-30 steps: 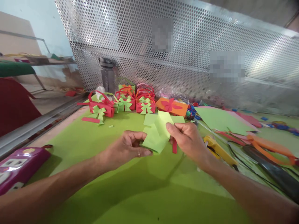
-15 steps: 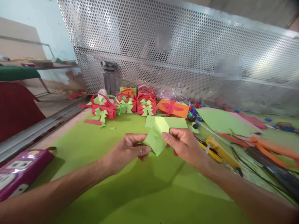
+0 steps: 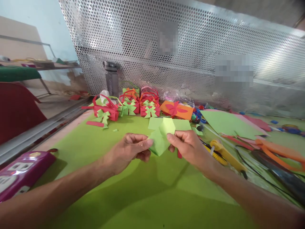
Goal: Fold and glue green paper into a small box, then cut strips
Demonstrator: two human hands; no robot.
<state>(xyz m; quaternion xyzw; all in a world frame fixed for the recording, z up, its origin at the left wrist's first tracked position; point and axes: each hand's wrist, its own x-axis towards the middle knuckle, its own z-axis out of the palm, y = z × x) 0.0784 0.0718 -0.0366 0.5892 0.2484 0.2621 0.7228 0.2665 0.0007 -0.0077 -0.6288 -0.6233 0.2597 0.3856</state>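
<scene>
Between my hands, above the green tabletop (image 3: 133, 197), is a folded piece of light green paper (image 3: 159, 141). My left hand (image 3: 133, 148) pinches its left edge between thumb and fingers. At the right edge, my right hand (image 3: 184, 143) grips it with the thumb on top. The paper is creased, and its upper flap stands up toward the back. Behind it lies a flat light green paper strip (image 3: 183, 124), partly covered. A small red paper piece (image 3: 179, 154) shows just under my right hand.
Red paper baskets (image 3: 150, 109) with green bows and an orange paper piece (image 3: 186, 111) stand at the back, near a grey bottle (image 3: 111, 78). A yellow glue gun (image 3: 228, 156) and orange-handled scissors (image 3: 278, 152) lie right. A purple power strip (image 3: 26, 171) sits left.
The folded green paper has tilted and shifted slightly, its upper flap opening more to the right. My left thumb has moved up along its left edge. Both hands keep hold of it.
</scene>
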